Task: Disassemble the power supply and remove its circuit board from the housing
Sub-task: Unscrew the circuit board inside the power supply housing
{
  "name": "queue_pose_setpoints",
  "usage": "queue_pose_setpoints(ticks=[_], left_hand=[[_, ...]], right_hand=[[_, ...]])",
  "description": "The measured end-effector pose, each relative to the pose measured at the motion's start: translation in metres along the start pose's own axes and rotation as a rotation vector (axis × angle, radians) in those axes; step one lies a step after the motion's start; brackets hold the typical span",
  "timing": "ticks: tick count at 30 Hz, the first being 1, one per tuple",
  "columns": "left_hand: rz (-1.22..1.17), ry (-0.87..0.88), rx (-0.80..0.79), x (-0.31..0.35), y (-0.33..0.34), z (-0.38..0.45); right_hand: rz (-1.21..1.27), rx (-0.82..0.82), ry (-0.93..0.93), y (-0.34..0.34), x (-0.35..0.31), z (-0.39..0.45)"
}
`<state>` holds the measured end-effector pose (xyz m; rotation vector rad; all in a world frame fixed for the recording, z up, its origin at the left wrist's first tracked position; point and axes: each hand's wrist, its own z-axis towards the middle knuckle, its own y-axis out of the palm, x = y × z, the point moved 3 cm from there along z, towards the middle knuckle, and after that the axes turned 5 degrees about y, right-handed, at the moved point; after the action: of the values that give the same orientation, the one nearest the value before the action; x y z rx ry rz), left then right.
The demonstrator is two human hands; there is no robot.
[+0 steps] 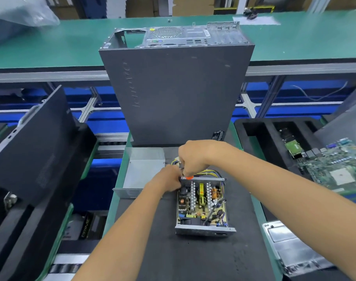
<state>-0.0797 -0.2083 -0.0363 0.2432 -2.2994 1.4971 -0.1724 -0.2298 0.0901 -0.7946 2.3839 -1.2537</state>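
Left hand [169,179] steadies the open housing [205,230]; right hand [193,159], fingers curled round an orange-tipped tool [188,177], works above the circuit board [201,205].

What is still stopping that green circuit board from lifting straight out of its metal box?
Nothing covers the green circuit board from above: the grey metal housing is open-topped, its silver lid lying alongside. Both hands, left hand and right hand, work at the far wall, where the coloured wire bundle exits.
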Motion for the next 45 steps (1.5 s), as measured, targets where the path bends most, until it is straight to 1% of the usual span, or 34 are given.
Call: queue_pose_setpoints(ticks=[3, 6, 8, 10, 13, 16, 22, 25, 28, 31, 34, 37, 38, 40, 42, 44, 45], left_hand=[[0.018, 0.012, -0.025, 0.003, -0.008, 0.003], [-0.005, 0.02, -0.064, 0.003, -0.015, 0.004], [0.003, 0.031, -0.071, 0.004, -0.014, 0.002], [0.023, 0.054, -0.032, 0.007, -0.013, 0.0], [0.075, 0.101, 0.027, 0.012, -0.013, -0.001], [0.127, 0.095, 0.103, 0.014, -0.011, -0.004], [0.13, 0.062, 0.199, 0.019, -0.006, -0.006], [0.094, 0.016, 0.203, 0.018, 0.0, -0.008], [0.078, 0.024, 0.206, 0.019, 0.005, -0.006], [0.03, 0.026, 0.249, 0.023, 0.007, -0.003], [-0.107, 0.021, 0.283, 0.025, 0.006, 0.001], [-0.275, 0.022, 0.214, 0.018, -0.001, 0.002], [-0.299, 0.013, 0.192, 0.015, -0.006, 0.001], [-0.24, -0.004, 0.219, 0.009, -0.015, 0.0], [-0.109, -0.02, 0.236, 0.008, -0.021, -0.002], [-0.036, -0.049, 0.205, 0.007, -0.018, -0.004], [-0.048, -0.068, 0.184, 0.006, -0.014, -0.005]], right_hand=[[0.04, -0.094, 0.037, -0.022, 0.028, -0.009], [0.155, -0.099, 0.049, -0.045, 0.053, -0.017], [0.178, -0.111, 0.034, -0.044, 0.053, -0.021], [0.121, -0.099, 0.015, -0.035, 0.045, -0.021], [0.038, -0.033, -0.009, -0.024, 0.03, -0.018], [-0.032, 0.01, -0.024, -0.019, 0.019, -0.012], [-0.088, -0.034, -0.02, -0.011, 0.016, -0.003], [-0.09, -0.064, -0.021, -0.011, 0.013, 0.0], [-0.11, -0.084, -0.015, -0.015, 0.013, 0.001], [-0.127, -0.079, -0.01, -0.017, 0.013, 0.002], [-0.124, -0.067, 0.002, -0.018, 0.017, 0.003], [-0.104, -0.056, 0.006, -0.019, 0.022, 0.003], [-0.098, -0.052, 0.004, -0.018, 0.023, 0.003], [-0.1, -0.037, -0.002, -0.017, 0.022, 0.002], [-0.101, -0.013, -0.007, -0.015, 0.021, 0.002], [-0.084, 0.007, -0.017, -0.014, 0.019, 0.002], [-0.073, 0.017, -0.022, -0.015, 0.018, 0.002]])
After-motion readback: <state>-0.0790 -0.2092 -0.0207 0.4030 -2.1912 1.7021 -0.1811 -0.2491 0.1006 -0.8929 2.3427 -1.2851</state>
